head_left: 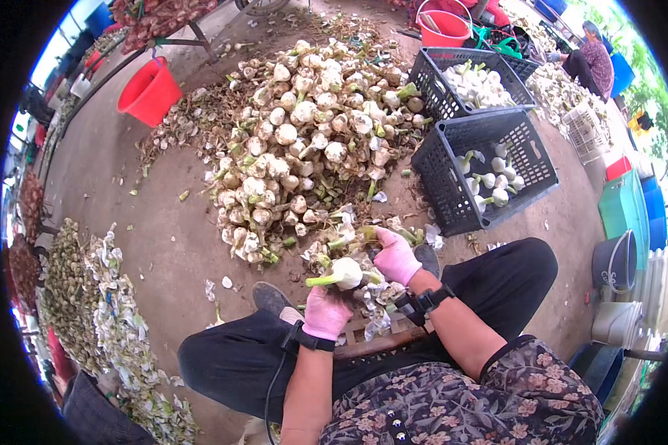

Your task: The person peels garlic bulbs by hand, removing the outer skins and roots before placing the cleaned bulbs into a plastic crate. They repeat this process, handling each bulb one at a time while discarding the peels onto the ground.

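Observation:
Low in front of me, my left hand (pixel 326 314), in a pink glove, is closed round a garlic bulb (pixel 347 274). The bulb is white and smooth, and its green stem (pixel 320 281) points left. My right hand (pixel 396 256), also pink-gloved, is just right of and beyond the bulb, fingers curled together near loose yellowish leaf scraps; what they pinch I cannot make out. Torn garlic skins (pixel 379 320) hang and lie between the hands, over a wooden edge (pixel 382 343) between my knees.
A large heap of unpeeled garlic (pixel 286 133) spreads ahead. To its right, a black crate (pixel 482 215) contains several clean bulbs; another crate (pixel 434 93) behind is fuller. Red buckets (pixel 150 93) stand farther off. A person (pixel 595 63) sits far right. Discarded skins (pixel 119 311) lie left.

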A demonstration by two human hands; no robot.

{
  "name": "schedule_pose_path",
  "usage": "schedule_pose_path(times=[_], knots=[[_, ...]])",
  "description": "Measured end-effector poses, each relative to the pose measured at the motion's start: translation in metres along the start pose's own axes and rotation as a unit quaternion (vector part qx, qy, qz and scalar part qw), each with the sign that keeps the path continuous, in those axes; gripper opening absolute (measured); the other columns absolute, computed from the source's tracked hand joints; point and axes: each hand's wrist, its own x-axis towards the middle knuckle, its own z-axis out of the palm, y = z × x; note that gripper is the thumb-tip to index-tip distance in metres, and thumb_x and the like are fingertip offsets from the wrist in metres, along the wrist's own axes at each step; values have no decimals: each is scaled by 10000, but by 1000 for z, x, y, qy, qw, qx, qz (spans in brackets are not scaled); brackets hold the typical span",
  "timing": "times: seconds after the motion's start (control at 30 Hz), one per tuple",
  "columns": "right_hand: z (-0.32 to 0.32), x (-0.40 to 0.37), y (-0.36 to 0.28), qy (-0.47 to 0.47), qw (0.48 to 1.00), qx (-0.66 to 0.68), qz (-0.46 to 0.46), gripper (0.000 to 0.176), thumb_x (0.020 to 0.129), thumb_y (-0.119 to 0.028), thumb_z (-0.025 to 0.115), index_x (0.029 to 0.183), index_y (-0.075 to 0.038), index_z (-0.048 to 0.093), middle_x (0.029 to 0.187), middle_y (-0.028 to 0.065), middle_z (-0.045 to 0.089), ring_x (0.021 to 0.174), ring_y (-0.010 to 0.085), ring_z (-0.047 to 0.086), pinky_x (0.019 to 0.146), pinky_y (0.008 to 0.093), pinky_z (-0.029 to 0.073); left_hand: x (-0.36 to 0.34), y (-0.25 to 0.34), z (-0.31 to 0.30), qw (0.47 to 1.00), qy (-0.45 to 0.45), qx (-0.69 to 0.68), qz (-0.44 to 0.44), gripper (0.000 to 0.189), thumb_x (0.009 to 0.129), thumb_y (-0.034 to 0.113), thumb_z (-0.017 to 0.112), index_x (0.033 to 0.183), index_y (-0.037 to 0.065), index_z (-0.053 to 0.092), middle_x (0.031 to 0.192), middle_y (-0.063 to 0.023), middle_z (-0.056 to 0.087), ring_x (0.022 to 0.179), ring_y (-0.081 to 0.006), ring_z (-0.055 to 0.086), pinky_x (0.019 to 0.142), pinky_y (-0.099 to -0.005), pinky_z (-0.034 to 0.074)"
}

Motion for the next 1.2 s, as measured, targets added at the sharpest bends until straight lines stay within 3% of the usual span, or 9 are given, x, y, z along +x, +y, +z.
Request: schedule_pose_path(times=[0.03, 0.1, 0.17, 0.23, 0.33, 0.43, 0.47, 1.1, 1.2], knots=[[-1, 2, -5, -9, 996, 83, 11, 387, 706, 120, 501, 1056, -34, 569, 950, 79, 636, 885, 196, 600, 816, 279, 471, 0, 2, 1, 1000, 1, -5, 1, 397, 920, 250, 506, 1250, 31, 475, 1215, -162, 533, 1076, -334, 549, 838, -466, 521], [-8, -5, -14, -20, 999, -2, 33, 493, 684, 118, 509, 1144, -57, 545, 996, 102, 622, 941, 235, 596, 851, 297, 467, 0, 2, 1, 999, 16, 21, 25, 389, 917, 235, 518, 1248, 33, 477, 1211, -160, 536, 1074, -325, 552, 840, -456, 522], [-16, -6, -44, -37, 978, -178, -98, 527, 732, 88, 561, 1238, -53, 515, 1127, 121, 576, 1052, 204, 571, 891, 302, 464, 4, 3, 1, 997, 25, 51, 44, 383, 914, 220, 529, 1246, 36, 480, 1206, -158, 540, 1071, -316, 555, 842, -447, 523], [-19, -5, -57, -54, 982, -166, -76, 496, 759, 32, 617, 1238, -63, 530, 1205, 121, 525, 1089, 202, 552, 902, 305, 459, 6, 2, 3, 988, 77, 103, 88, 369, 906, 149, 550, 1248, 34, 474, 1192, -151, 550, 1082, -300, 554, 869, -427, 513], [-19, -6, -73, -115, 992, -32, -30, 373, 742, -104, 716, 1105, -56, 640, 1020, 128, 624, 931, 232, 618, 818, 301, 483, 3, -5, 11, 981, 57, 143, 120, 383, 893, 99, 569, 1254, 28, 462, 1181, -144, 556, 1093, -293, 550, 912, -416, 488], [-12, -8, -74, -95, 983, -156, -25, 276, 761, -140, 703, 1022, -53, 676, 879, 128, 659, 815, 217, 640, 738, 298, 492, 3, -5, 12, 967, 27, 206, 145, 403, 883, 84, 581, 1259, 23, 451, 1189, -140, 552, 1092, -287, 549, 942, -407, 467], [-12, -10, -77, -85, 986, -143, -24, 280, 766, -271, 681, 988, -101, 692, 853, 163, 652, 829, 325, 629, 727, 365, 495, 2, -5, 11, 967, 28, 205, 146, 403, 883, 84, 581, 1259, 23, 451, 1189, -140, 552, 1092, -287, 549, 942, -407, 467], [-4, -15, -77, -45, 968, -248, -19, 226, 719, -134, 637, 907, -15, 597, 827, 194, 610, 818, 373, 603, 700, 412, 472, 3, -5, 0, 951, 52, 263, 155, 381, 912, 151, 551, 1251, 4, 456, 1202, -146, 549, 1108, -263, 545, 986, -381, 435], [-8, -11, -72, -54, 974, -217, -38, 214, 712, -99, 617, 910, -18, 596, 835, 206, 609, 833, 379, 599, 714, 417, 468, 3, 0, -8, 983, 51, 165, 61, 385, 933, 211, 498, 1258, 7, 462, 1210, -158, 551, 1115, -279, 543, 970, -441, 444]])
